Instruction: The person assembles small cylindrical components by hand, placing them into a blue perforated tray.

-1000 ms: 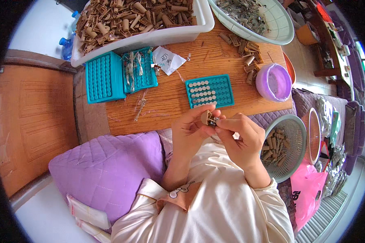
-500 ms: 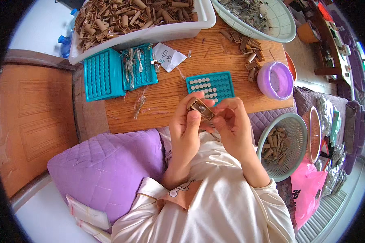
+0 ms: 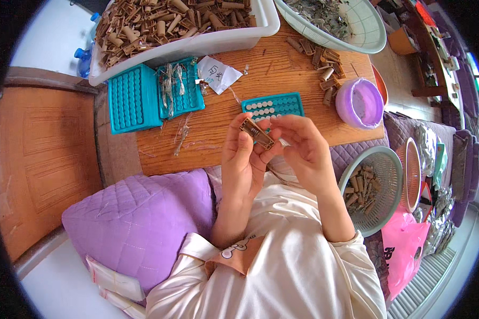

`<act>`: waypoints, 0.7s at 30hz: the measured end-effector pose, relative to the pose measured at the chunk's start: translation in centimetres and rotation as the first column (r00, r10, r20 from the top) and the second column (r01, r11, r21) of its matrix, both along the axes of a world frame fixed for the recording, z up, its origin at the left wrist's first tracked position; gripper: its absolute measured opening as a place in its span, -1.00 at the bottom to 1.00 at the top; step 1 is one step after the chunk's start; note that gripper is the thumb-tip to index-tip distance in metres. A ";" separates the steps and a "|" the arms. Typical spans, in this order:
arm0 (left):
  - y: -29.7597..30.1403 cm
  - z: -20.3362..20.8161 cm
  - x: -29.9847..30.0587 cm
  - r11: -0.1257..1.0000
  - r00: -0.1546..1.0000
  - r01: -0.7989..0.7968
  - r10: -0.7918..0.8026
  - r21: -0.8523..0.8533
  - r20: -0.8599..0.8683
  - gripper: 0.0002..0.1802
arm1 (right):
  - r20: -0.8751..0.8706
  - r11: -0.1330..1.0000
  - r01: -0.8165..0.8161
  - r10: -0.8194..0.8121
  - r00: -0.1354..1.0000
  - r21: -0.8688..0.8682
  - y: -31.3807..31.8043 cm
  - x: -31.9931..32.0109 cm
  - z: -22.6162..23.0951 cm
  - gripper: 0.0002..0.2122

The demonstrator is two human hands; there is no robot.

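My left hand point(image 3: 237, 167) grips a small brown plastic housing point(image 3: 257, 133) between thumb and fingers. The housing is held tilted, its hollow side up, and small parts show inside it, too tiny to name. Close beside its right end, my right hand point(image 3: 311, 157) has thumb and fingertips drawn together; whatever they pinch, if anything, is too small to make out. Just beyond both hands lies a teal tray point(image 3: 290, 100) with rows of round white pieces point(image 3: 263, 105) in its left part.
A white bin point(image 3: 186, 45) of brown housings stands at the back left, near teal trays point(image 3: 134, 98) and wire bundles point(image 3: 170, 85). Loose housings point(image 3: 327, 66), a purple bowl point(image 3: 346, 103) and a pale green basket point(image 3: 367, 45) are at the right. A grey basket point(image 3: 391, 175) sits beside me.
My left hand has turned the housing slightly and shifted it left and up. My right fingertips have moved from its right end to higher beside it.
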State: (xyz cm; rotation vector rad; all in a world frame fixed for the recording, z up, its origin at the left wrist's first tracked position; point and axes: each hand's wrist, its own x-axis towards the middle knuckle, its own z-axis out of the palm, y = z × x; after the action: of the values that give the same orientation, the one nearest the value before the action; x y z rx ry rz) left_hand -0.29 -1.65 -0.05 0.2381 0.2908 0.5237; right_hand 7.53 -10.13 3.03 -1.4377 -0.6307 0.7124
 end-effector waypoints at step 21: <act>1.4 -2.1 0.3 0.872 0.921 -0.016 0.203 0.488 -0.331 -0.58 | 0.465 0.883 0.224 -0.008 0.886 -0.412 0.7 8.3 -4.3 -0.82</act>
State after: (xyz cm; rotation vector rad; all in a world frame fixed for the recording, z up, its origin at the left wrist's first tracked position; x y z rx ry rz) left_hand 0.04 -0.22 -2.20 0.8165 0.5493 0.6619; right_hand 15.88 -9.39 -1.26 -2.1005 -0.7520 0.4364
